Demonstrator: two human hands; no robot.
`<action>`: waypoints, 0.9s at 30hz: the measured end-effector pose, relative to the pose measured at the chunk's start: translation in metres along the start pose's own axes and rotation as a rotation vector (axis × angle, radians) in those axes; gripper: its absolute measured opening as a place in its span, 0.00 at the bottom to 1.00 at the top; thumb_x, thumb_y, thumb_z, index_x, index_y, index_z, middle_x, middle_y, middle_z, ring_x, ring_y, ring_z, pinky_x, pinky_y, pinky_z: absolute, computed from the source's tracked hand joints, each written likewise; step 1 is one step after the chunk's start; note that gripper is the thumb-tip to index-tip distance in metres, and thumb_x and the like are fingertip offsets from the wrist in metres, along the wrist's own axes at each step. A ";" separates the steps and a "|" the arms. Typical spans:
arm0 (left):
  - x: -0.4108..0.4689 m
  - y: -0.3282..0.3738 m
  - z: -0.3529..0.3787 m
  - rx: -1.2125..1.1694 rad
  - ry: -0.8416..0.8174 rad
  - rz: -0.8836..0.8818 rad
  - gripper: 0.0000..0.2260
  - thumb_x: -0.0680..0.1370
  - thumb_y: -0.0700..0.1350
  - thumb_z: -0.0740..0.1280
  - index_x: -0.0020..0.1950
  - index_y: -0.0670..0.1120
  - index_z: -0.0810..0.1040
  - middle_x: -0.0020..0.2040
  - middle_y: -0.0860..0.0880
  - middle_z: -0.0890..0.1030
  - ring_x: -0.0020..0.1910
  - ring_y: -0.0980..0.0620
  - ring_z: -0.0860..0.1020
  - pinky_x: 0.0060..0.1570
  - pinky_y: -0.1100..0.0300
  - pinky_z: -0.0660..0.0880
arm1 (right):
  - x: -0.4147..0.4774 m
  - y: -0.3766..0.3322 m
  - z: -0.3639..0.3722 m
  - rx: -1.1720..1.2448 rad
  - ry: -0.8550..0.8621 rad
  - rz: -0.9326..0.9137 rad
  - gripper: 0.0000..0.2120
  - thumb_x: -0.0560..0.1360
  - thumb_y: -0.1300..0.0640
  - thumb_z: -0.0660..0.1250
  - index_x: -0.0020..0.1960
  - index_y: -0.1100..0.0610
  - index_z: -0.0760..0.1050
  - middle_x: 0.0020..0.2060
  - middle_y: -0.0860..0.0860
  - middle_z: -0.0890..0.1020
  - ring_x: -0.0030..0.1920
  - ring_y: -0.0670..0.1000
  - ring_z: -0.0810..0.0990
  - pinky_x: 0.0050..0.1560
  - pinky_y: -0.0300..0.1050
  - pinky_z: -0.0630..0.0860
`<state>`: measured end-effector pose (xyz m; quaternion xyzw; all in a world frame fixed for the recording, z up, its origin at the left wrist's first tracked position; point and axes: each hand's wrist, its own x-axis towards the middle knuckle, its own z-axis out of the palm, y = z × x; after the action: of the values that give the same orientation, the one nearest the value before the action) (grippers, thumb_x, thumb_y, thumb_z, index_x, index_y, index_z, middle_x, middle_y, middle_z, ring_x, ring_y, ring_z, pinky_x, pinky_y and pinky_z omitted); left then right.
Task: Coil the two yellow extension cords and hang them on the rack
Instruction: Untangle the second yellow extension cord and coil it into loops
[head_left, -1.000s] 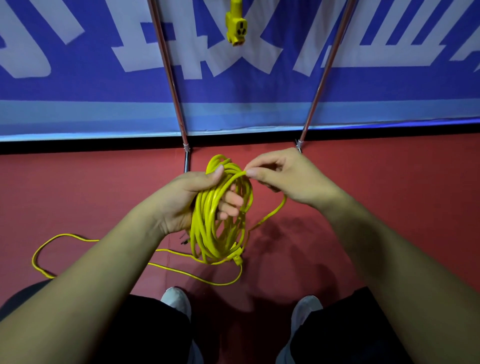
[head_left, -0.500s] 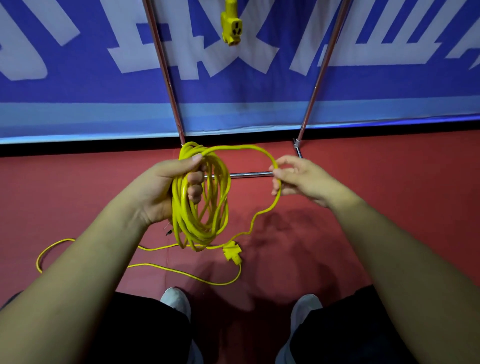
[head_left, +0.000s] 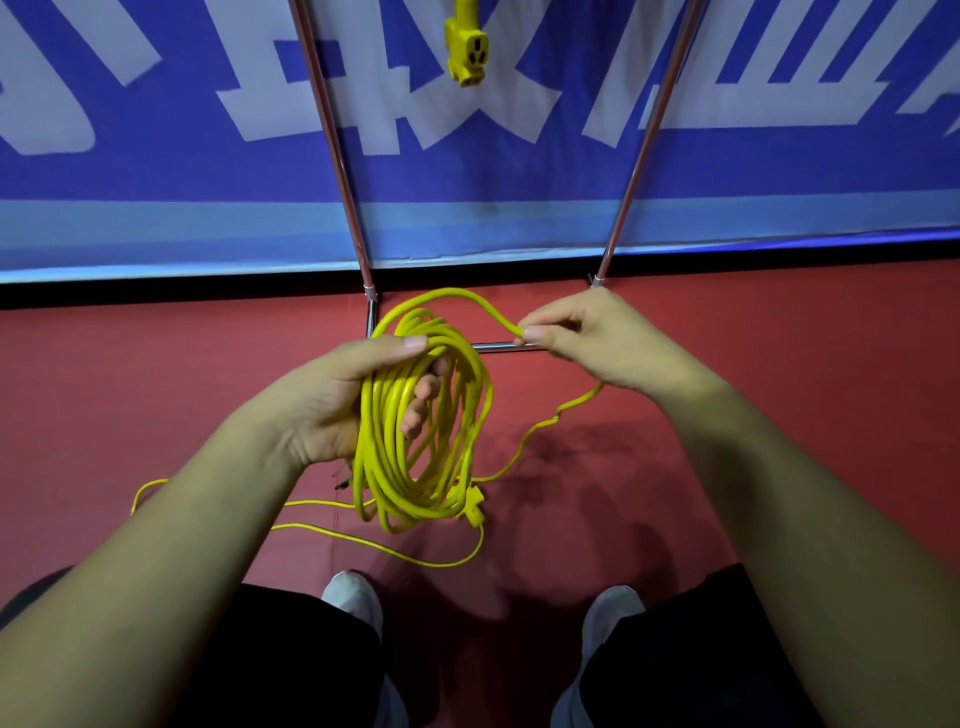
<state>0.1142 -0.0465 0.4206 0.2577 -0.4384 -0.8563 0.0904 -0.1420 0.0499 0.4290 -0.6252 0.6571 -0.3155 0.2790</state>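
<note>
1. The left hand (head_left: 332, 410) grips the coiled yellow cord (head_left: 410, 467), thumb over the top, fingers curled through the loops.
2. The right hand (head_left: 587, 338) pinches a loose strand (head_left: 454, 292) that arches from the coil to its fingertips.
3. Below the fingers, slack (head_left: 374, 543) trails onto the red floor (head_left: 156, 389).
4. Beyond them, a yellow socket end (head_left: 466, 52) hangs between the rack (head_left: 332, 135) poles.

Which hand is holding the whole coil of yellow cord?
The left hand grips the bundled coil; the right hand only pinches a single strand arching over to it.
</note>
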 end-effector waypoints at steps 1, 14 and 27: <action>0.000 -0.001 0.001 0.007 0.005 -0.006 0.21 0.63 0.49 0.80 0.46 0.42 0.75 0.30 0.50 0.68 0.23 0.54 0.69 0.25 0.63 0.67 | 0.000 0.005 -0.004 -0.055 0.025 0.015 0.06 0.78 0.61 0.67 0.48 0.59 0.83 0.25 0.37 0.77 0.29 0.38 0.73 0.35 0.31 0.66; -0.002 -0.014 0.028 0.164 0.088 -0.019 0.12 0.67 0.47 0.70 0.43 0.42 0.73 0.25 0.53 0.75 0.20 0.58 0.73 0.22 0.66 0.70 | 0.010 0.005 0.018 -0.010 0.140 -0.096 0.05 0.78 0.59 0.67 0.49 0.56 0.82 0.39 0.41 0.81 0.42 0.41 0.78 0.49 0.41 0.73; -0.003 0.001 0.021 -0.160 -0.166 0.003 0.25 0.66 0.43 0.75 0.37 0.50 0.56 0.21 0.55 0.64 0.16 0.59 0.64 0.20 0.64 0.64 | 0.013 0.021 0.025 0.095 0.029 -0.089 0.04 0.74 0.60 0.69 0.48 0.53 0.81 0.42 0.51 0.84 0.45 0.50 0.81 0.49 0.47 0.75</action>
<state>0.1063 -0.0311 0.4328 0.1772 -0.3751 -0.9067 0.0755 -0.1373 0.0358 0.3971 -0.6352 0.6168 -0.3675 0.2845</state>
